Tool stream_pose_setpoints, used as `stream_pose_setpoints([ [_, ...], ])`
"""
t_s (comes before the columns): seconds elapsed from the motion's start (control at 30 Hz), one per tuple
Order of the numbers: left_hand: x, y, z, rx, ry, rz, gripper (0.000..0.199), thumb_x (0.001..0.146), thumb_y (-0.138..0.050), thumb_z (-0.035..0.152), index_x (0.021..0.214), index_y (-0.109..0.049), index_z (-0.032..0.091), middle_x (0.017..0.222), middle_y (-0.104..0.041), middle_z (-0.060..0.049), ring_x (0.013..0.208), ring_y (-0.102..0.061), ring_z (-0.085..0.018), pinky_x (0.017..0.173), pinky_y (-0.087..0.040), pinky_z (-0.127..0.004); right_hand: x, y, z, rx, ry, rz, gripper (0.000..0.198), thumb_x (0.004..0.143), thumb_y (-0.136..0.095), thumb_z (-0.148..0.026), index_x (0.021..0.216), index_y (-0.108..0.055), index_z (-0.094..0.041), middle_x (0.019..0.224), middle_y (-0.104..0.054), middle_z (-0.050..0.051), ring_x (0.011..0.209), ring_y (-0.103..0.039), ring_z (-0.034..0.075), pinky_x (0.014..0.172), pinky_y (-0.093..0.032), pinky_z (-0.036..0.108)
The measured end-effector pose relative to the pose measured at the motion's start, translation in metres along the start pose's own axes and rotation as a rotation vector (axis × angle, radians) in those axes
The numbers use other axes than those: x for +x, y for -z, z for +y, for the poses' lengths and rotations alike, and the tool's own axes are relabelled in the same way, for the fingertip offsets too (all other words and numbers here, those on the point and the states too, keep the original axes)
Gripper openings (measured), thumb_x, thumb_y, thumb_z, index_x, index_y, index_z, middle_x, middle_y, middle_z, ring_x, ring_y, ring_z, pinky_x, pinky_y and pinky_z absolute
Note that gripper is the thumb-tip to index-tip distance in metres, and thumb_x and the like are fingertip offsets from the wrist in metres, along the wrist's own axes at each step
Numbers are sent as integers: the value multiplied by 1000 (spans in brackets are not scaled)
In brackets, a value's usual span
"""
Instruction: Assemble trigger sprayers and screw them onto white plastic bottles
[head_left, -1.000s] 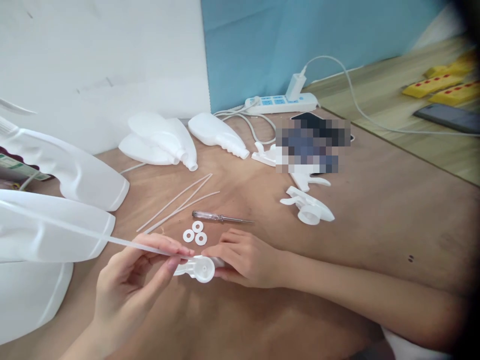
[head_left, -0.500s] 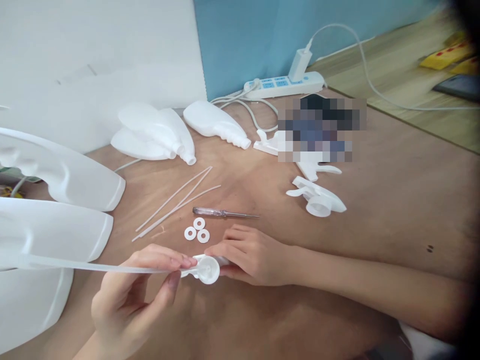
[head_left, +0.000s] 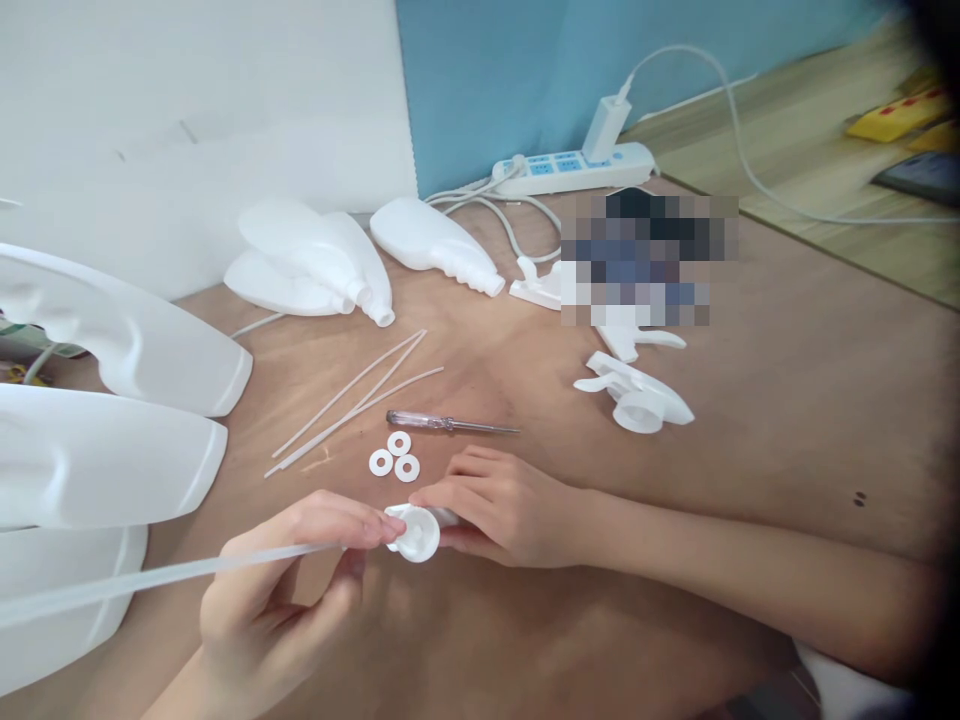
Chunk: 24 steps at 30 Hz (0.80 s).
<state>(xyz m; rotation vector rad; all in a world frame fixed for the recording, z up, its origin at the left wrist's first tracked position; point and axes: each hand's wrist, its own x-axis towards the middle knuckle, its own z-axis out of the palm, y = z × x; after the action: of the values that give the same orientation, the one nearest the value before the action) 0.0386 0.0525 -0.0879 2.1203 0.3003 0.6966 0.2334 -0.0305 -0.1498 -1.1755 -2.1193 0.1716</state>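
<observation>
My right hand (head_left: 502, 507) is closed around a white spray trigger head (head_left: 418, 535), its round collar facing me. Between the thumb and fingers of my left hand (head_left: 300, 570) is a thin white dip tube (head_left: 172, 572). The tube runs off to the left, and its near end is hidden by my fingertips, which touch the collar's edge. Three white washers (head_left: 399, 443) lie just beyond my hands, beside a clear-handled screwdriver (head_left: 450, 422). Several more thin tubes (head_left: 352, 410) rest crossed to the left.
White bottles (head_left: 439, 245) lie along the wall, and larger white bottles (head_left: 112, 455) stick in from the left. Other trigger heads (head_left: 637, 395) are at the right, near a pixelated patch. A power strip (head_left: 574, 170) with cables sits at the back.
My left hand has moved slightly right, its fingertips now over the collar's edge. The tube's far end has swung down toward me. The right hand holds still on the trigger head.
</observation>
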Motion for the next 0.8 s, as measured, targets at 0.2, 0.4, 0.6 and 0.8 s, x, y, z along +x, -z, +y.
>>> stream_pose_setpoints([
  [0.2,-2,2,-3,-8,48,-7,38,72,-44,-8,97,-57,18,86,-66,-4,82,-64,-19,67,-57,-31,0,-1,0,-4,-4,2,24,89,-46,-29,98,-57,-10,84,-68,4,68,-54,14,62,-43,28],
  [0.4,-3,4,-3,-15,51,-21,39,72,-44,-9,98,-56,18,87,-65,-4,83,-63,-19,68,-56,-30,-1,-1,1,-3,-1,10,23,88,-47,-29,98,-56,-10,85,-68,3,68,-54,14,62,-43,27],
  [0.6,-2,5,-3,2,61,-34,39,72,-44,-9,98,-56,17,87,-65,-4,82,-63,-18,68,-56,-29,0,0,0,17,-4,-1,22,88,-46,-28,98,-56,-10,86,-68,3,68,-54,14,62,-43,27],
  [0.8,1,3,-3,-12,59,-35,38,72,-43,-8,98,-56,17,86,-65,-4,82,-63,-18,67,-55,-29,0,1,0,24,-15,-11,23,89,-45,-28,99,-57,-10,88,-68,4,69,-54,15,63,-44,28],
])
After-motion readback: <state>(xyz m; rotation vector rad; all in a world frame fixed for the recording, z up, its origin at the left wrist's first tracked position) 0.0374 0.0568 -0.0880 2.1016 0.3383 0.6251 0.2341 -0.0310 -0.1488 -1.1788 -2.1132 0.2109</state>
